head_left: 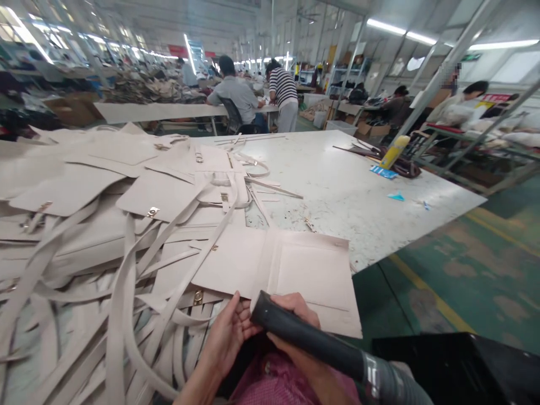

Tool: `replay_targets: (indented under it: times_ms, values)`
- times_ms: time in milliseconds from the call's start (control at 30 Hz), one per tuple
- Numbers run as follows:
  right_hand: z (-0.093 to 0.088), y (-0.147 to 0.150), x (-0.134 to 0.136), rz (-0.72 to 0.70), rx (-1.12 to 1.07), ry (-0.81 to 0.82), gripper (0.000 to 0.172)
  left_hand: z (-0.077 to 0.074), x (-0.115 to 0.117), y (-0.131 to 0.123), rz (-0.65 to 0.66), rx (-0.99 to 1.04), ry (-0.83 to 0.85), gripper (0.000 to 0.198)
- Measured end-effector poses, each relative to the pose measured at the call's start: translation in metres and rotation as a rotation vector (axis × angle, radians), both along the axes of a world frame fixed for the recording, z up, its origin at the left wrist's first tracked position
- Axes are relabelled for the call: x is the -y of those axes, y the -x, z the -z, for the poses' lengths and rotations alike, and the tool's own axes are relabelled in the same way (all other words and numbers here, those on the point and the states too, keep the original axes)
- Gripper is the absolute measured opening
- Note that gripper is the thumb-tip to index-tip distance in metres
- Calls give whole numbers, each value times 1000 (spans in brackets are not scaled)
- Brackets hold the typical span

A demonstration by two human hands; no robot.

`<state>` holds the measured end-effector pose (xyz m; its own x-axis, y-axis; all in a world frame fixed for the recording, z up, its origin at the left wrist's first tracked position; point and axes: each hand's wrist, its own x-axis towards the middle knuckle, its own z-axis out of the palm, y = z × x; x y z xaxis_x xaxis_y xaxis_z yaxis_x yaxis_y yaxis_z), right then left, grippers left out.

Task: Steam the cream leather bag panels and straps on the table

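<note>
My right hand [295,306] is wrapped round a black tube [312,332], which a metal clamp joins to a grey ribbed hose [396,382]. To its left, my left hand [232,332] is palm up with the thumb apart from loosely curled fingers, close to the tube's mouth. Its thumb tip reaches the near edge of a flat beige bag piece [314,270], which lies unfolded on the table, with a seamed strip across its middle. Part of this piece is hidden behind the tube and my right hand.
Beige bag parts [156,191] with straps and gold-coloured clasps pile up on the left of the white table [312,169]. A yellow bottle [394,152] stands by dark strips at the far right. A black box [455,365] sits low at right. People work at tables beyond.
</note>
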<state>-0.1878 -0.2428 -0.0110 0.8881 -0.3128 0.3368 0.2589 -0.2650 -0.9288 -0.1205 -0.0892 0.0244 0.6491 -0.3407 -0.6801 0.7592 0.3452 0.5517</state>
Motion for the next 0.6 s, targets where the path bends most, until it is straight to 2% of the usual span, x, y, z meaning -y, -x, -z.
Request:
replay_targets:
  times_ms: [100,233,333,467,600]
  values:
    - [6,-6,-16,9,60,-83,45,-1,1,4,5,-13,33,46]
    - [-11,-12,-31,-11,58,-174,39,2,5,6,-144,-34,21,38]
    - [-21,-12,-36,36,107,-194,36,5,7,5,-232,-65,33,43]
    - [-13,-3,-27,179,127,-145,36,5,4,7,-117,-81,62,52]
    - [6,6,-15,292,143,16,38,7,4,10,-43,-45,76,53]
